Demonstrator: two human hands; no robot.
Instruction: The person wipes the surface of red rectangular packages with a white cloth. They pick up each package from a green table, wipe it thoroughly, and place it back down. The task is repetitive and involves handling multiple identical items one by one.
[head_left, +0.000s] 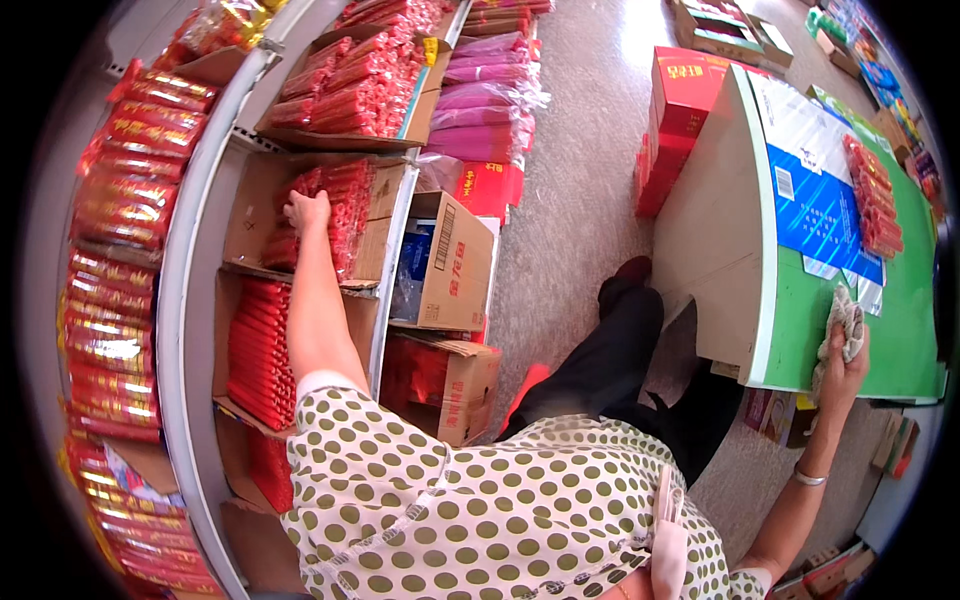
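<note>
My left hand (307, 212) reaches into an open cardboard box (241, 214) on the shelf at my left. Its curled fingers touch the red sticks in clear wrap (346, 214) packed there, probably candles. The fingertips are partly hidden, so a firm hold cannot be made out. On my right, a crumpled, greyish-white cloth (844, 322) is bunched in my right hand (844, 369), above the edge of a green-topped counter (802, 322). Several red wrapped bundles (874, 196) lie on that counter, beside and partly over a flattened blue-and-white carton (817, 202).
A metal shelf upright (196, 247) stands beside the boxes. Shiny red-and-gold packets (124, 191) fill the far left shelf. Below my left hand is a box of red candles (259, 349). Pink bundles (484, 109) line the aisle. Red cartons (679, 105) stand against the counter's end.
</note>
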